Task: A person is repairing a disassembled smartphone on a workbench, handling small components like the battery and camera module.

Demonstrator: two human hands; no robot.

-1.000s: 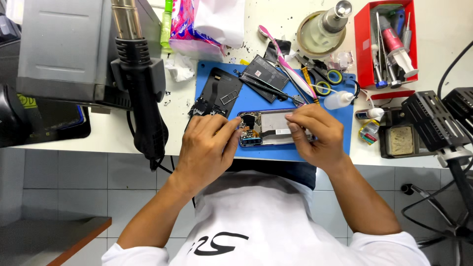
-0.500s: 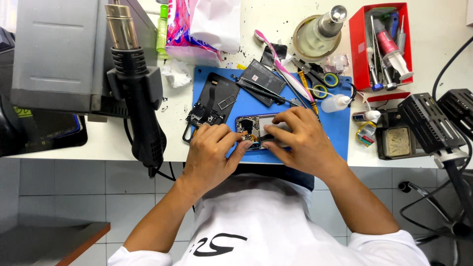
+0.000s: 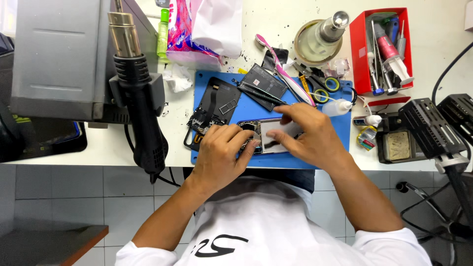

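Since a moment earlier, the right hand (image 3: 308, 135) has slid up and left across the opened phone (image 3: 268, 137), its fingers now spread flat over the upper edge. The left hand (image 3: 222, 150) grips the phone's left end, fingertips curled on the exposed circuit board. The phone lies on the blue mat (image 3: 300, 160) at the counter's (image 3: 423, 162) near edge. A detached back cover (image 3: 212, 108) rests just left of it, a black hot-air gun (image 3: 140, 98) further left. Whether the right hand pinches anything is unclear.
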